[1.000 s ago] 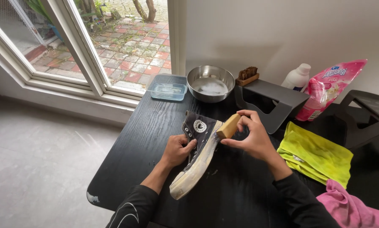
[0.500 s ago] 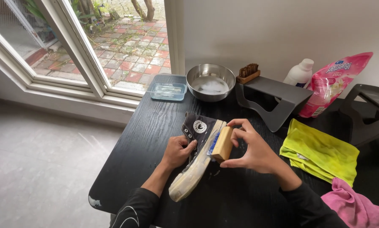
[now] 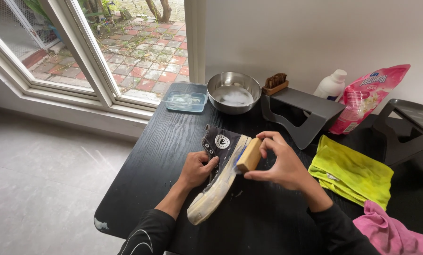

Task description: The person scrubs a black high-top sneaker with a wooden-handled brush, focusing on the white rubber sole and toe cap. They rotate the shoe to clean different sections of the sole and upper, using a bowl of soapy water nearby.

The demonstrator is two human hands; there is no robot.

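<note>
On sneaker (image 3: 219,177), right hand (image 3: 280,163) gripping brush (image 3: 249,155)

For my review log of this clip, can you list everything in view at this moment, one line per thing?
table: 1, black, under everything
high-top shoe: 1, black with a pale sole, on its side at the table's middle
wooden brush: 1, tan, against the shoe's sole
metal bowl: 1, silver, foamy water inside, at the table's far edge
plastic tub: 1, clear bluish, left of the bowl
small brush: 1, brown, on the grey stand
stands: 2, dark grey, right of the bowl
bottle: 1, white, by the wall
pouch: 1, pink, beside the bottle
cloths: 2, yellow-green and pink, right side
window: 1, white frame, brick paving outside
left hand: steadies the shoe
right hand: grip on the wooden brush
</note>
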